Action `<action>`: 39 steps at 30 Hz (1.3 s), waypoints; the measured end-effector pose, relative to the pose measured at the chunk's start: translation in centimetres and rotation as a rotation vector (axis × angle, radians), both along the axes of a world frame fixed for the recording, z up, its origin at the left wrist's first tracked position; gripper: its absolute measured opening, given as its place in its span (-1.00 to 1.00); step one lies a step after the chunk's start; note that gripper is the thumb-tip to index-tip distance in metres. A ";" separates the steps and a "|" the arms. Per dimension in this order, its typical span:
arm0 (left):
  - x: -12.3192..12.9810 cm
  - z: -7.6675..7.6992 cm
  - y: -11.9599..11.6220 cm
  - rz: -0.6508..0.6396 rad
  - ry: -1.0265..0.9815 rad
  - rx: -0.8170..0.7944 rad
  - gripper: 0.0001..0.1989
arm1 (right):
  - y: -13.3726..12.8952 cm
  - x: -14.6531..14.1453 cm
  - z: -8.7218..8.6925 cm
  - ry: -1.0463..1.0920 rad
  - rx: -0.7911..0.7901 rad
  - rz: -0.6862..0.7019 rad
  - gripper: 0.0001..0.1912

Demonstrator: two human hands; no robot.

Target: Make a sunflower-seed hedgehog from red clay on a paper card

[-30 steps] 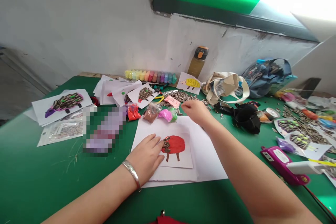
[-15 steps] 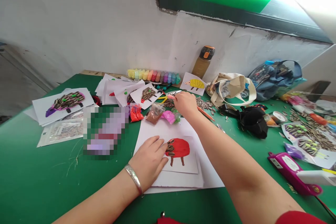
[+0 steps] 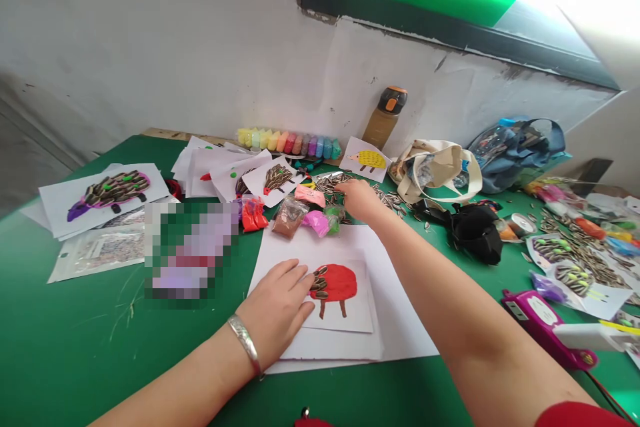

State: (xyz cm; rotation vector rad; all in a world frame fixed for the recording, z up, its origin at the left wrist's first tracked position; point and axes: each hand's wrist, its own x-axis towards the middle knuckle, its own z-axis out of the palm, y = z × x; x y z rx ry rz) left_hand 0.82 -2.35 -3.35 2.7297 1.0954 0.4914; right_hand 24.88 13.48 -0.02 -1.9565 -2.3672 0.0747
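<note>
Seeds (image 3: pixel 320 283) covered only our red picture's (image 3: pixel 344 282) left end, the rest bare; our left hand (image 3: pixel 277 303) lay flat there, our right hand (image 3: pixel 361 200), grip unclear, at loose seeds (image 3: pixel 393 201) beyond.

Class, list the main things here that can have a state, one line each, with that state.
Red oval on white paper: partly covered with striped brown seeds, towards its left end.
Left grip: fingers spread, resting on the paper.
Right grip: down at the loose seed pile; whether closed on any, hidden.
Loose seed pile: spread out behind the paper.
Amber bottle with black-and-orange lid: standing, lid on.
Cream cloth bag: mouth open.
</note>
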 end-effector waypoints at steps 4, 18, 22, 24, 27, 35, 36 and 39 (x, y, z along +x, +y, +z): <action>0.0 0.0 0.0 0.001 0.012 0.006 -0.66 | 0.5 -0.7 -1.5 0.020 -0.062 0.114 -0.54; 0.2 0.3 0.2 -0.037 0.065 0.028 -0.65 | -6.6 3.7 -1.6 0.285 0.008 -0.067 -0.71; 0.3 0.4 0.2 -0.048 0.068 0.058 -0.65 | -9.2 3.5 -1.6 0.447 0.067 -0.149 -0.68; 0.4 0.4 0.1 -0.054 0.061 0.075 -0.66 | -10.7 2.9 -1.3 0.655 0.026 -0.221 -0.69; 0.5 0.4 0.0 -0.057 0.050 0.094 -0.66 | -12.9 1.5 -0.6 0.971 -0.086 -0.325 -0.70; 0.3 0.6 -0.1 -0.015 -0.091 0.145 -0.69 | -15.5 -1.9 0.3 1.512 -0.304 -0.276 -0.78; 0.2 0.8 0.0 -0.013 -0.137 0.163 -0.69 | -15.7 -2.1 0.5 1.576 -0.340 -0.297 -0.78; 0.1 1.6 0.1 -0.014 -0.274 0.194 -0.72 | -15.9 -2.7 0.7 1.716 -0.479 -0.335 -0.73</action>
